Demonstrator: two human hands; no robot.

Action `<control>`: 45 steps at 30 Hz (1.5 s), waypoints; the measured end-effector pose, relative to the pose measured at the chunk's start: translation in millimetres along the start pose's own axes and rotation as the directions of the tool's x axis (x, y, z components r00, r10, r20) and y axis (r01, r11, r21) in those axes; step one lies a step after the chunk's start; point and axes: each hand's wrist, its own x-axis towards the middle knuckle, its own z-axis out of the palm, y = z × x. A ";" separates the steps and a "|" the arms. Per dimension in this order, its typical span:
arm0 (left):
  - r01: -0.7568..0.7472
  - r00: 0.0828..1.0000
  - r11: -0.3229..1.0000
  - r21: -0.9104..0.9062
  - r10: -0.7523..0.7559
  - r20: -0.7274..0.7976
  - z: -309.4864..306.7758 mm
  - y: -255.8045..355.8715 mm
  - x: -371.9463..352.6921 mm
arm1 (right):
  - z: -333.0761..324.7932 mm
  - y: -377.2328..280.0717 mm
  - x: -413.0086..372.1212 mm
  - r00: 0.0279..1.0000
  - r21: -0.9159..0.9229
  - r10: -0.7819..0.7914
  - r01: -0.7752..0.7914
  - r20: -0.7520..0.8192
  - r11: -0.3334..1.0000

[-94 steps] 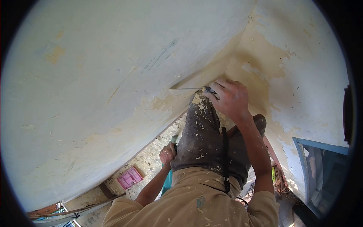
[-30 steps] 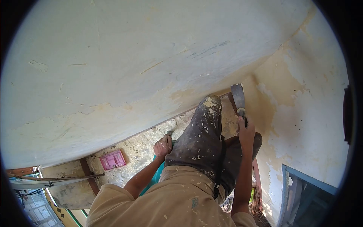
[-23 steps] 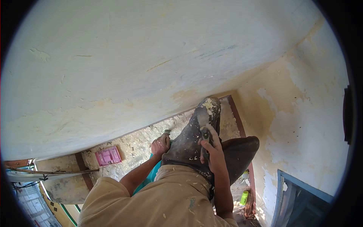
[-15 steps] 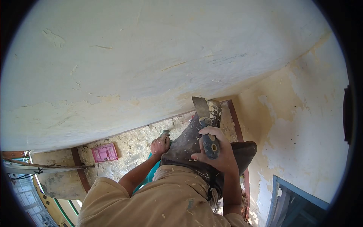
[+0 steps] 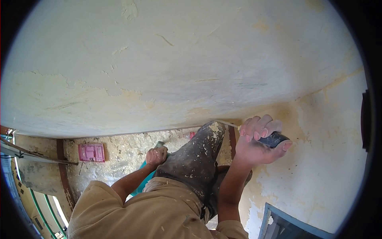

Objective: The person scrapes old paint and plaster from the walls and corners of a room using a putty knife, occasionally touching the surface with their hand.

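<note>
My right hand (image 5: 256,139) is raised to the right and wrapped round the dark handle of a putty knife (image 5: 274,139). The knife's blade (image 5: 227,124) shows nearly edge-on, pointing left toward the lower part of the pale wall (image 5: 159,79). Lower down, my left hand (image 5: 156,155) is closed beside my paint-spattered dark trousers (image 5: 191,153). A small grey-green end (image 5: 160,143) sticks out above its knuckles; the rest of that object is hidden in the fist.
Patches of paint have peeled from the wall on the right (image 5: 318,159). A pink plastic piece (image 5: 91,153) lies at the left on the flake-covered floor (image 5: 123,145). Something teal (image 5: 144,179) shows behind my left arm. A blue-framed opening (image 5: 294,221) is at the lower right.
My right hand has moved up and right with the putty knife, turning its blade from upright to pointing left. The view has shifted; my left hand stays closed beside my leg.
</note>
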 end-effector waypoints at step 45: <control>0.007 0.973 0.981 -0.196 0.039 0.226 -3.7 9.5 15.3 | -55.6 89.9 -97.8 0.879 -0.516 -0.199 -0.062 -0.434 0.855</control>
